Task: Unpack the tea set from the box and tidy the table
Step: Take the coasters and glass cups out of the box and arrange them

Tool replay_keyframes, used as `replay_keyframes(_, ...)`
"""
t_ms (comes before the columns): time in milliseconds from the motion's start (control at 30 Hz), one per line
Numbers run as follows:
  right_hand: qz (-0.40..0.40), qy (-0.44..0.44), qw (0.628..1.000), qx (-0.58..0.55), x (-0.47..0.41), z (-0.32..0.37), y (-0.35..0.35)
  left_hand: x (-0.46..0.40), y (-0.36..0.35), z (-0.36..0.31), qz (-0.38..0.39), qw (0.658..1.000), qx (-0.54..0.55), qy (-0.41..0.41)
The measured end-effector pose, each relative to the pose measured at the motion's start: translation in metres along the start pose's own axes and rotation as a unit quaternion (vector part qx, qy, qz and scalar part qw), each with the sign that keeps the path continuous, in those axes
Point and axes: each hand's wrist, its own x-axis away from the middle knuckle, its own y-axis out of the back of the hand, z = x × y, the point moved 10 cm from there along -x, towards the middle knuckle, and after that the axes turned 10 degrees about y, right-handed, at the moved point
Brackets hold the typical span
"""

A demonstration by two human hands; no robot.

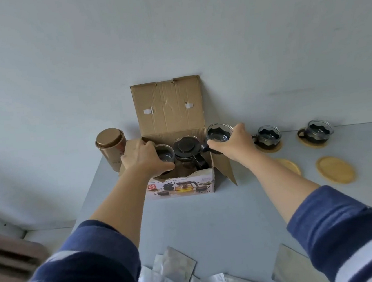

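An open cardboard box (180,186) stands at the table's far edge, lid flap up against the wall. Inside it sits a glass teapot with a black lid (187,148). My left hand (144,160) grips a glass cup (164,154) at the box's left side. My right hand (233,144) holds another glass cup with a black holder (217,135) just above the box's right edge. Two more cups (268,135) (318,130) rest on bamboo coasters to the right.
A bronze tea tin (111,148) stands left of the box. Two bare bamboo coasters (289,165) (335,170) lie on the grey table (211,218). Several silver foil packets (173,273) lie at the near edge. A white wall rises behind.
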Motion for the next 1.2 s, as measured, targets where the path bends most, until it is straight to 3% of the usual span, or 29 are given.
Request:
replay_keyframes(133, -0.054, -0.011, 0.998, -0.003, 0.014, -0.024, 0.032, 0.023, 0.019, -0.026, -0.057, 0.996, 0.054, -0.04)
replay_keyframes(233, -0.093, -0.032, 0.995, -0.005, 0.022, -0.051, 0.062, 0.039, 0.019, -0.066, -0.058, 0.99, 0.102, -0.074)
replay_keyframes(433, -0.136, -0.085, 0.986, 0.036, 0.036, -0.121, 0.129, 0.078, -0.017, -0.169, 0.004, 0.972, 0.195, -0.134)
replay_keyframes(667, -0.178, -0.181, 0.964, 0.081, 0.054, -0.225, 0.183, 0.115, -0.099, -0.268, 0.093, 0.965, 0.193, -0.151)
replay_keyframes(967, -0.215, -0.193, 0.952, 0.102, 0.046, -0.297, 0.193, 0.112, -0.158, -0.313, 0.116, 0.956, 0.237, -0.131)
replay_keyframes(1200, -0.197, -0.184, 0.959, 0.086, 0.041, -0.312, 0.187, 0.112, -0.161, -0.326, 0.087, 0.972, 0.164, -0.145)
